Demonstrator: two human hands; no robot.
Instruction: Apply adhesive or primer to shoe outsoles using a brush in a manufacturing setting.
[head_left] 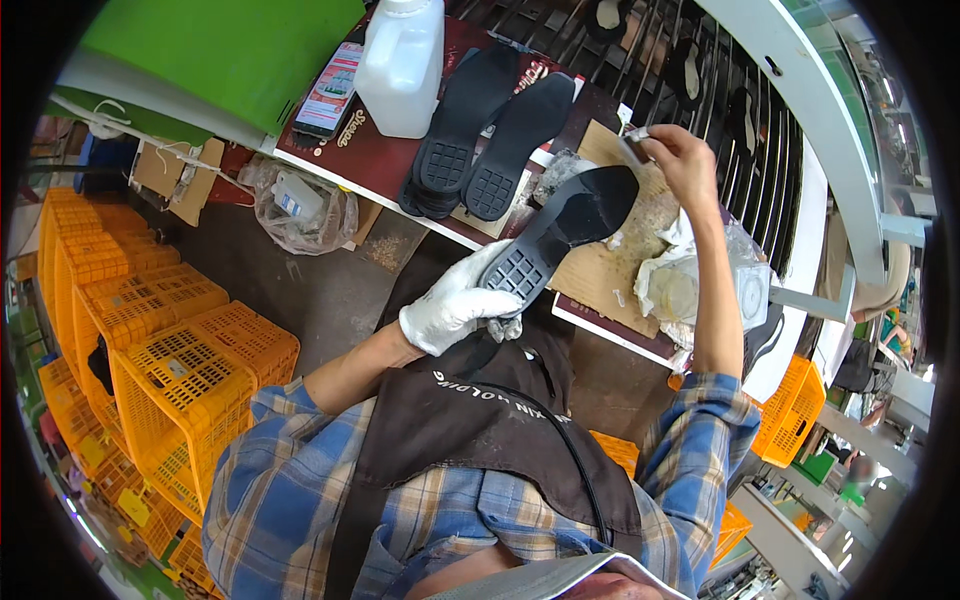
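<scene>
At the table [365,160], the right hand [682,160] pinches a small tool [633,148]; the left hand [448,305] clasps a black sole [562,232].

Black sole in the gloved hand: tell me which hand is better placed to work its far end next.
The right hand, probably: it is bare, close to the far end of the black sole, and pinches a small item. The left hand, gloved, holds the sole's near end.
</scene>
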